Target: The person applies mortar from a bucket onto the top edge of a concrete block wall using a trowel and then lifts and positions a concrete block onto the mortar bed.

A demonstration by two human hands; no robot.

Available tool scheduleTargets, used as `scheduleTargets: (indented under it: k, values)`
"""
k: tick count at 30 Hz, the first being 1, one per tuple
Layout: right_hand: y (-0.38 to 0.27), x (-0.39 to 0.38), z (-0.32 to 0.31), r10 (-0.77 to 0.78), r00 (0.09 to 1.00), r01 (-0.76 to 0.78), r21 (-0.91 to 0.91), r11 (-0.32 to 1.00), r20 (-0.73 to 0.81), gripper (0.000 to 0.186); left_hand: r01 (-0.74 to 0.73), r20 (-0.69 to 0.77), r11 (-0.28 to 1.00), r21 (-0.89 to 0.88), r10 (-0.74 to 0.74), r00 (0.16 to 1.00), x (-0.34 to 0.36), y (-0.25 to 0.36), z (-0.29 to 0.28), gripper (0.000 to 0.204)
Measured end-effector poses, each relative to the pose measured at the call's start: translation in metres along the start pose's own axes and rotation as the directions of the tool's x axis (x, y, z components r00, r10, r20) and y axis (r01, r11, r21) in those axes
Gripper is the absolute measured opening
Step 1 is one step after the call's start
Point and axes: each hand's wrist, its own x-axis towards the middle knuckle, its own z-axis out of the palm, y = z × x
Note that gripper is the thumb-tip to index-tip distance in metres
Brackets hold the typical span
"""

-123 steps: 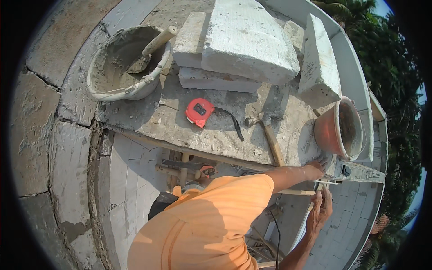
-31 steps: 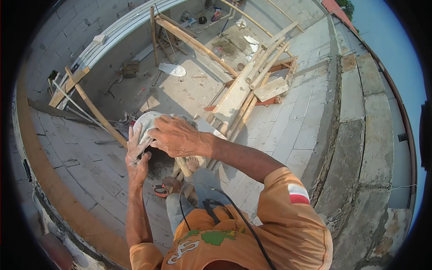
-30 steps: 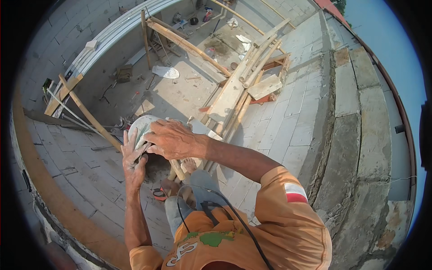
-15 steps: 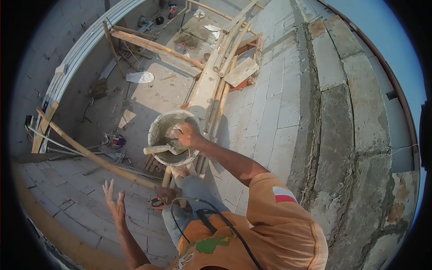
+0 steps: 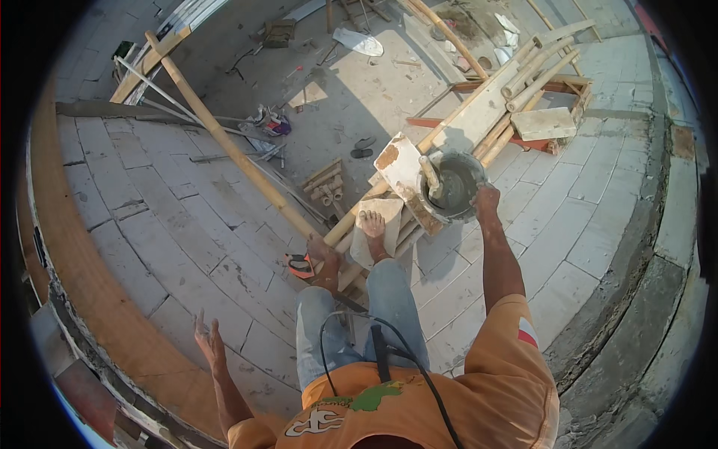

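My right hand (image 5: 486,200) is closed on the right rim of a grey bucket (image 5: 458,216), my arm stretched out ahead and to the right. Wet grey mortar coats the bucket's inside. A tool with a pale wooden handle (image 5: 430,176) leans in it, its lower end hidden in the bucket. Whether the bucket rests on the planks or hangs from my hand, I cannot tell. Over the block wall at lower left, my left hand (image 5: 211,344) is raised with fingers apart, holding nothing.
My bare feet stand on planks and bamboo, beside an orange-handled saw (image 5: 299,265). A stained white board (image 5: 399,165) lies left of the bucket. A long bamboo pole (image 5: 232,150) slants down from upper left. A pale block (image 5: 544,124) sits farther right. The floor lies well below.
My right hand has gone from inside the bucket to its rim. The view has swung, so the bucket now appears farther right. My left hand stays raised and empty.
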Motion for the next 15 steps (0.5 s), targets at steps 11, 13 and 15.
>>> scheduleTargets:
  k: [11, 13, 15]
  values:
    - [0.103, 0.073, 0.042, -0.166, 0.985, 0.163, 0.062, 0.985, 0.045, 0.014, 0.003, -0.074, 0.985, 0.172, 0.010, 0.997, -0.004, 0.033, 0.080, 0.053]
    - [0.167, 0.117, 0.032, -0.235, 0.968, 0.240, -0.046, 0.970, 0.083, 0.015, -0.043, -0.048, 0.985, 0.169, 0.052, 0.997, 0.007, 0.044, 0.100, 0.052]
    - [0.223, 0.142, 0.016, -0.290, 0.949, 0.308, -0.164, 0.937, 0.123, 0.016, -0.148, 0.070, 0.981, 0.128, 0.140, 0.988, 0.021, 0.054, 0.117, 0.052]
